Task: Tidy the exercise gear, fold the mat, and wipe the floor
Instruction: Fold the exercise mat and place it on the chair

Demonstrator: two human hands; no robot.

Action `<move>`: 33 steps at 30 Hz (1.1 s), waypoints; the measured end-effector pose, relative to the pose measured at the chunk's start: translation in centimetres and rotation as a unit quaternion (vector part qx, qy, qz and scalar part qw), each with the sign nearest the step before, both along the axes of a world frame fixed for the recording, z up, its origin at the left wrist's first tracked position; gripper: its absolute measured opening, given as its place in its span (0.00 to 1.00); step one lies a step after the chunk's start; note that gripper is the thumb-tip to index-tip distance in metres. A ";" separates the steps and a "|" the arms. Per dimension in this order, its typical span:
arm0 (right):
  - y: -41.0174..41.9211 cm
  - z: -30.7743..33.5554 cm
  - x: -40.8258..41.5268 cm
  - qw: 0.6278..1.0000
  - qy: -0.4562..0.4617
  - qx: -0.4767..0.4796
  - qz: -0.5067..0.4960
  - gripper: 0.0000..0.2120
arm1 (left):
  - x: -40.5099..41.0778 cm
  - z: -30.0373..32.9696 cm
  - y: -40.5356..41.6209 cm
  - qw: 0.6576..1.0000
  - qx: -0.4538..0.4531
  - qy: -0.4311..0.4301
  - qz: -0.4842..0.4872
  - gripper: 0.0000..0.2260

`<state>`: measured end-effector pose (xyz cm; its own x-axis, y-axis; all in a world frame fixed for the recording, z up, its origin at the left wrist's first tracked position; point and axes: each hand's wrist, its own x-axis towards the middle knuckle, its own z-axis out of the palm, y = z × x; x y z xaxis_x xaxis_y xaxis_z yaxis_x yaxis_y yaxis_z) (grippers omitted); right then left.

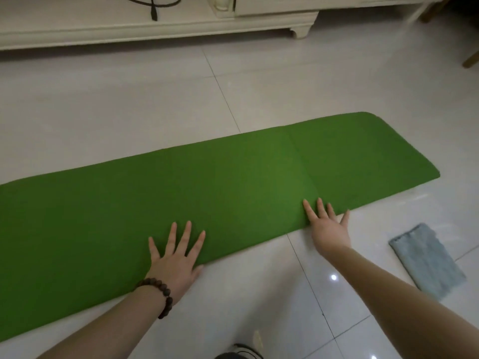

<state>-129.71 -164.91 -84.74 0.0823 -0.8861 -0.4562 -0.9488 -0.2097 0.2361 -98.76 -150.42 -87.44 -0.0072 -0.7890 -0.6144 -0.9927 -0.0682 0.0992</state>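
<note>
— Where is the mat (207, 193)?

— On the tiled floor (129, 110), a long green strip. Its long axis runs from the lower left edge of the view up to the right, with the rounded far end pointing toward the upper right. A crease crosses it near that end.

— And the hands?

— Both lie flat at its near edge. The left hand (176, 257), a bead bracelet (158, 294) on its wrist, presses down with straight, spread fingers. The right hand (328, 226) also has its fingers straight, resting on the edge close to the crease.

— Anything nearby?

— A folded blue-grey cloth (425, 260) lies on the floor to the right, apart from the mat. A pale cabinet (155, 29) stands beyond.
</note>
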 end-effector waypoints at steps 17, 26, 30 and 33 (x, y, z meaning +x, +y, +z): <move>-6.2 -4.2 -5.5 0.992 -0.090 -0.047 -0.071 0.24 | -0.9 -4.6 1.7 0.981 -0.175 -0.021 0.076 0.30; -6.5 -3.9 -3.1 0.951 -0.106 -0.085 -0.277 0.29 | 0.3 -4.7 2.3 0.973 -0.223 -0.015 0.056 0.30; -2.8 -3.7 9.1 0.967 -0.195 -0.124 -0.106 0.29 | 4.7 -3.1 4.6 0.956 -0.250 -0.029 0.149 0.31; 2.8 -4.1 19.9 0.963 -0.243 -0.069 0.095 0.29 | 10.6 -2.5 7.9 0.942 -0.229 -0.069 0.235 0.32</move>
